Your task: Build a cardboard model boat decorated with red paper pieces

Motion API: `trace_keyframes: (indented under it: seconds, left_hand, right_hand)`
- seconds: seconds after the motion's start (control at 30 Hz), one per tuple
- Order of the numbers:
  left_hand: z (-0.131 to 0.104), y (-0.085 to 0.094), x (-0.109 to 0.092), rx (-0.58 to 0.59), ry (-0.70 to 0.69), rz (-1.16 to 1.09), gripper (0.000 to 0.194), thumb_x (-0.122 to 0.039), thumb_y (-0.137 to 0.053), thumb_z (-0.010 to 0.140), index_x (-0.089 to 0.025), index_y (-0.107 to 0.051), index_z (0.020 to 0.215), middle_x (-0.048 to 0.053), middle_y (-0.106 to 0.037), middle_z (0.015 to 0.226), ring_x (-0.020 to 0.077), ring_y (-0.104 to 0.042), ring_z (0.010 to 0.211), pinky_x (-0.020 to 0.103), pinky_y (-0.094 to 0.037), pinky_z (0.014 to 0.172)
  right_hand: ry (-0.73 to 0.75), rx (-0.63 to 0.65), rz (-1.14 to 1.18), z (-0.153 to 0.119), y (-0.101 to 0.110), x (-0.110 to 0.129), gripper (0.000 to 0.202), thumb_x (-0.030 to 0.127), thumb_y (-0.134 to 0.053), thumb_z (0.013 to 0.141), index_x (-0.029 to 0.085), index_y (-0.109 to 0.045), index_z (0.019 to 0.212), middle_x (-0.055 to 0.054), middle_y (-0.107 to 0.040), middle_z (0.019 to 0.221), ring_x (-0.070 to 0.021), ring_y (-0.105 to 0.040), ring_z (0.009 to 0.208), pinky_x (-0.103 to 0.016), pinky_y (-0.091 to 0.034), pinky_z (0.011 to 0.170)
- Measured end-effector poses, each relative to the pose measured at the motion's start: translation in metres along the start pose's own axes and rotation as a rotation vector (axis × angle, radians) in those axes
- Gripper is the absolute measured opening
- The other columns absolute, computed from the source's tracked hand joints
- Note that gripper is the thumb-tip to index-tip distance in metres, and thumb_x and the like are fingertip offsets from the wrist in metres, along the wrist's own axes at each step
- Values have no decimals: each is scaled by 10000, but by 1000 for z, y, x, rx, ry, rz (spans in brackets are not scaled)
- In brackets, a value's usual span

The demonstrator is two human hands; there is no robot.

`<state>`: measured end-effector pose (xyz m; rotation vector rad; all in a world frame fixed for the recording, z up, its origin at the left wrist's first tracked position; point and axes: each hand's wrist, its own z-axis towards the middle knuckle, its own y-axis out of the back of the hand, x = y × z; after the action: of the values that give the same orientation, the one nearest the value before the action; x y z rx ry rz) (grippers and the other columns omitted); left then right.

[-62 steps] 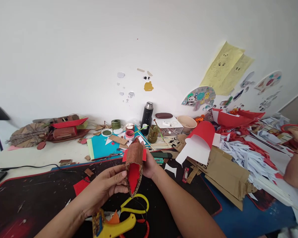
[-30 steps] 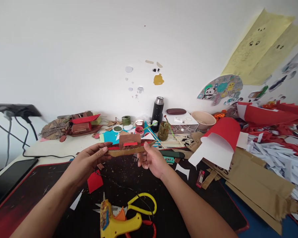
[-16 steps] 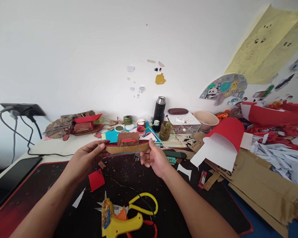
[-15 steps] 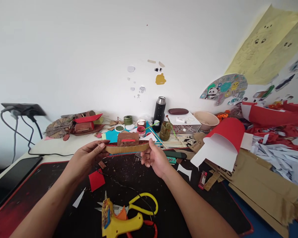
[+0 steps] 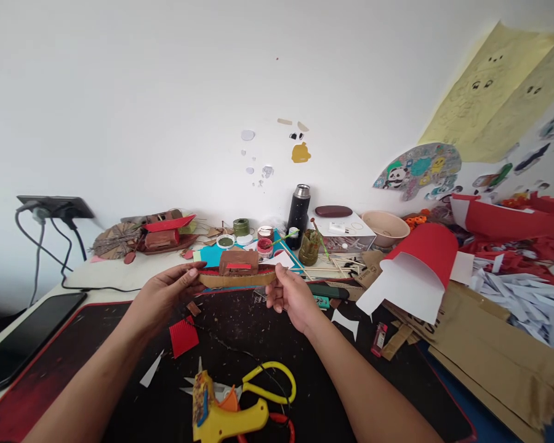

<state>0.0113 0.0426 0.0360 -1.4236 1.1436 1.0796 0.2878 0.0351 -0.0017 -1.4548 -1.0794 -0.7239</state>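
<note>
Raised above the black mat [image 5: 240, 332] is a small cardboard model boat [image 5: 237, 281], with a brown painted cabin and a red strip on its side. My left hand [image 5: 178, 286] pinches its left end between thumb and fingers. At the right end, my right hand [image 5: 290, 290] grips it the same way, its lower fingers curled beneath. Below the boat lie a yellow glue gun [image 5: 226, 412] and scissors [image 5: 270, 383] with yellow and red handles, partly covered by the gun. A red corrugated piece [image 5: 183, 336] rests under my left wrist.
Paint jars [image 5: 264, 247], a black thermos [image 5: 299, 212] and thin sticks stand or lie behind the boat. Another boat model [image 5: 162, 237] is at the back left. Right are a rolled red sheet [image 5: 425, 252], cardboard [image 5: 493, 344] and paper scraps. A phone [image 5: 30, 338] lies far left.
The whole view has shifted slightly, so things appear a little lower and to the right. Both hands keep their hold on the boat.
</note>
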Motion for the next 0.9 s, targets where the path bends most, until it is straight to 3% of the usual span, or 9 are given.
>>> trace_keyframes:
  seconds: [0.3, 0.43, 0.63, 0.8, 0.9]
  left_hand:
    - [1, 1, -4, 25, -13, 108, 665, -563, -1019, 561, -199, -842, 1088, 134, -857, 1012, 313, -810, 925, 371, -672, 776]
    - [4, 5, -1, 50, -7, 91, 632, -535, -1019, 587, -199, -843, 1091, 129, -858, 1015, 287, -815, 912, 344, -670, 788]
    - [6, 8, 4, 63, 38, 36, 571, -426, -1035, 593, -201, -840, 1081, 131, -853, 1002, 276, -814, 848, 315, -664, 655]
    - [8, 8, 4, 62, -1, 15, 592, -454, -1002, 659, -193, -816, 1157, 127, -850, 1039, 259, -815, 900, 323, -672, 799]
    - [11, 10, 7, 45, 1, 34, 624, -511, -1009, 614, -187, -816, 1111, 130, -846, 1076, 264, -816, 920, 326, -668, 831]
  right_hand:
    - [78, -17, -124, 4, 5, -4, 693, 813, -791, 743, 190, -650, 1012, 7, -698, 675, -151, -671, 465, -190, -324, 350]
    - [97, -36, -126, 5, 7, -2, 716, 840, -774, 732, 178, -679, 987, 9, -681, 657, -144, -652, 450, -191, -327, 346]
    - [122, -52, -138, 6, 8, -1, 723, 810, -803, 719, 170, -703, 1041, 20, -666, 623, -145, -644, 438, -187, -323, 339]
    - [131, -37, -179, 7, 10, -2, 722, 787, -789, 747, 165, -703, 1104, 18, -673, 639, -148, -651, 445, -189, -328, 340]
    - [124, -31, -197, 8, 10, -3, 748, 785, -787, 746, 161, -696, 1149, 16, -679, 648, -150, -653, 445, -187, -328, 339]
